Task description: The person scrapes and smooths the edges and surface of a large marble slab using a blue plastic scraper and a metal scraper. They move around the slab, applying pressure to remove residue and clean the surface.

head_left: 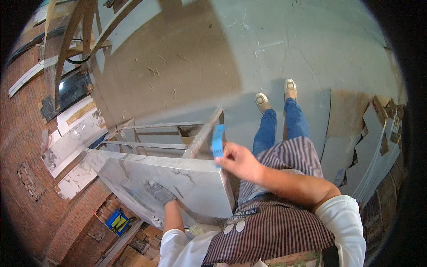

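Note:
A large slab-like piece (173, 175), white with grey marble veining and a thick squared edge, rests in front of me on a metal frame (207, 133). My left hand (159, 192), in a grey glove, lies flat on its top face with the fingers stretched out. Over the near right corner, my bare right hand (240, 162) pinches a short blue strip (217, 141) with dark print between thumb and fingers. The strip stands upright above the slab's edge. Whether its lower end touches the slab I cannot tell.
Marble-patterned panels (78, 133) lean by the brick wall (58, 222) at left. An open cardboard box (189, 133) sits under the frame. Cut boards and cardboard (349, 113) are stacked on the right. A blue and yellow container (118, 221) stands lower left; wooden beams (73, 40) rise upper left.

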A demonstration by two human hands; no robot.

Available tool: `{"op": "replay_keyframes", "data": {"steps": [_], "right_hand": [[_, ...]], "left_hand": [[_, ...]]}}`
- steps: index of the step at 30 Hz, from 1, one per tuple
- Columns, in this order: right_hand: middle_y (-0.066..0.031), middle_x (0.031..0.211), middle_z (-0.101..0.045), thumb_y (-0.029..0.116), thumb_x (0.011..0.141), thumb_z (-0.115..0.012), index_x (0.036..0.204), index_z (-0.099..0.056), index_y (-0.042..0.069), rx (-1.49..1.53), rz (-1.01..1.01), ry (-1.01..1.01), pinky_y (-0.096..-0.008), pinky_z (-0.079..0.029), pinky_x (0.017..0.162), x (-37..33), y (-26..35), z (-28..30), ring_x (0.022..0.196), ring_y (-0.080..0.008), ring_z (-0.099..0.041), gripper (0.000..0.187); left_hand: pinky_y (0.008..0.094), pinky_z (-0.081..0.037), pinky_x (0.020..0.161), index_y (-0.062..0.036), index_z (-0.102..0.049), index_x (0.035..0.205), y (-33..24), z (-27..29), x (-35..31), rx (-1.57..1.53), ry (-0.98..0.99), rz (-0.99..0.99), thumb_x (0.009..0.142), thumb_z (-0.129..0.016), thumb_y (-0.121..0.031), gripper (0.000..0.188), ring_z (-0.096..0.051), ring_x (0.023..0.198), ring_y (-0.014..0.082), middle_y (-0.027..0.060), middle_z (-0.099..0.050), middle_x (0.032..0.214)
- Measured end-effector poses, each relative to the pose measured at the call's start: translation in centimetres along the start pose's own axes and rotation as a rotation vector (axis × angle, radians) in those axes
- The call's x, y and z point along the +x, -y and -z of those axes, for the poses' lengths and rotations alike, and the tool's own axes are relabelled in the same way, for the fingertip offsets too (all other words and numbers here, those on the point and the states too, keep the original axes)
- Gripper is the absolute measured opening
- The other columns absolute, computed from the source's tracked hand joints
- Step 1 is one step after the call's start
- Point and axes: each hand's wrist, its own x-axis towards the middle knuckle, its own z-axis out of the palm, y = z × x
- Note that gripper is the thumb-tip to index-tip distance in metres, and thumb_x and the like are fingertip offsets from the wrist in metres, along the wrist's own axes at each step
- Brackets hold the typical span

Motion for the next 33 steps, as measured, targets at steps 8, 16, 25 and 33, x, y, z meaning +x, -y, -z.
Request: {"op": "replay_keyframes", "data": {"steps": [8,16,25,33], "right_hand": [[-0.0041,0.092,-0.060,0.018,0.092,-0.064,0.085,-0.054,0.005,0.106,-0.068,-0.227,-0.0295,-0.048,0.076,0.7,-2.7,2.0,0.084,-0.0122,-0.055,0.018],[-0.0004,0.078,-0.062,0.017,0.089,-0.070,0.095,-0.063,0.008,0.636,-0.146,0.062,-0.0227,-0.044,0.060,-2.0,-1.2,1.8,0.066,-0.0085,-0.054,0.013],[-0.0021,0.085,-0.065,0.013,0.085,-0.074,0.087,-0.062,0.006,0.562,-0.110,0.000,-0.0278,-0.048,0.074,-2.9,-0.5,-0.8,0.079,-0.0109,-0.059,0.014],[-0.0036,0.086,-0.066,0.010,0.087,-0.072,0.086,-0.061,0.005,0.515,-0.011,-0.005,-0.0286,-0.049,0.076,-3.4,0.7,-1.2,0.081,-0.0114,-0.060,0.012]], "left_hand": [[0.0345,-0.030,0.110,-0.0026,-0.031,0.144,-1.7,-0.2,-1.0,-0.136,0.022,0.037,0.101,-0.038,-0.017,0.047,-0.040,0.127,0.0263,0.0159,-0.036,0.144],[0.0353,-0.026,0.112,-0.0027,-0.030,0.145,0.3,0.4,0.0,0.048,0.025,-0.040,0.099,-0.038,-0.013,0.048,-0.036,0.131,0.0255,0.0132,-0.034,0.146],[0.0345,-0.027,0.112,-0.0025,-0.031,0.145,-1.3,-0.3,-0.5,-0.138,0.019,0.079,0.098,-0.037,-0.010,0.047,-0.037,0.131,0.0239,0.0127,-0.036,0.144],[0.0362,-0.030,0.111,-0.0012,-0.033,0.143,2.3,0.6,0.5,0.169,0.013,-0.094,0.100,-0.040,-0.016,0.046,-0.040,0.127,0.0271,0.0153,-0.039,0.143]]}}
